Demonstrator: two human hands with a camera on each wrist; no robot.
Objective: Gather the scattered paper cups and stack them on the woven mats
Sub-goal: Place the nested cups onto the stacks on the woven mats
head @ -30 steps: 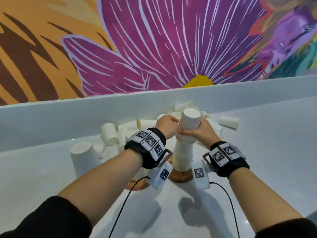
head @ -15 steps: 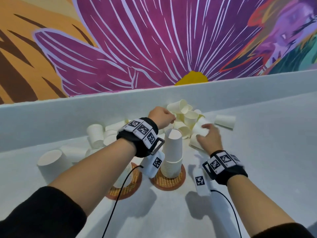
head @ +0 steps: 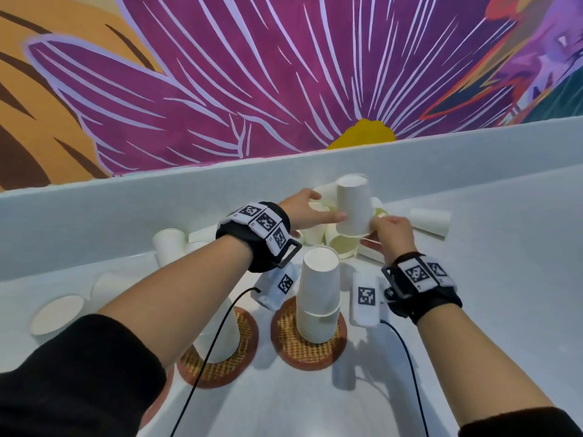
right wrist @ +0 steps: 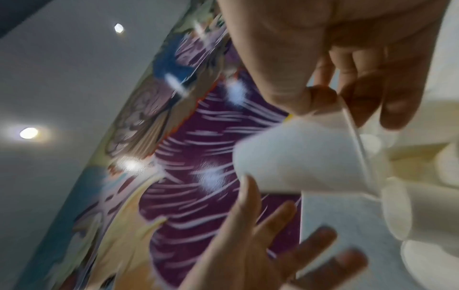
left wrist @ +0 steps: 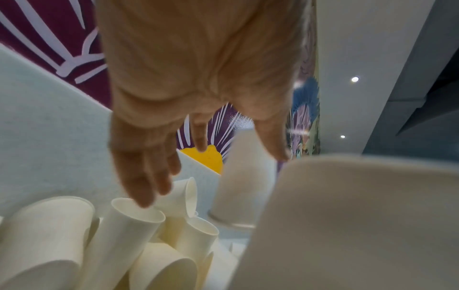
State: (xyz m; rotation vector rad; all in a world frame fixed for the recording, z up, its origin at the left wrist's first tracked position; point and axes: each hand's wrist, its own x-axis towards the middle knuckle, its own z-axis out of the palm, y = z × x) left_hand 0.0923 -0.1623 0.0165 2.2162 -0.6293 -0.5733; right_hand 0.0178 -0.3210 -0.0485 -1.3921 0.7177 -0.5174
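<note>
An upside-down white paper cup (head: 351,205) hangs above the cup pile (head: 331,239) by the back wall. My right hand (head: 377,223) pinches its rim, thumb outside and fingers (right wrist: 395,102) under the edge of the cup (right wrist: 298,157). My left hand (head: 318,206) is spread flat beside it, its thumb touching the cup's side; its fingers (left wrist: 141,182) hover over the loose cups (left wrist: 134,227). A tall stack of inverted cups (head: 318,294) stands on the right woven mat (head: 287,342). A second stack (head: 220,339) stands on the left mat (head: 202,370), half hidden by my left forearm.
More cups stand or lie at the left (head: 168,244) (head: 56,315), and one lies on its side at the right (head: 430,220). A low white wall (head: 126,209) closes the back of the table. Cables run from both wrist cameras toward me.
Both hands let go of the stack and reached into the pile. Now my right hand has lifted one cup upside down, and my left hand has opened against its side.
</note>
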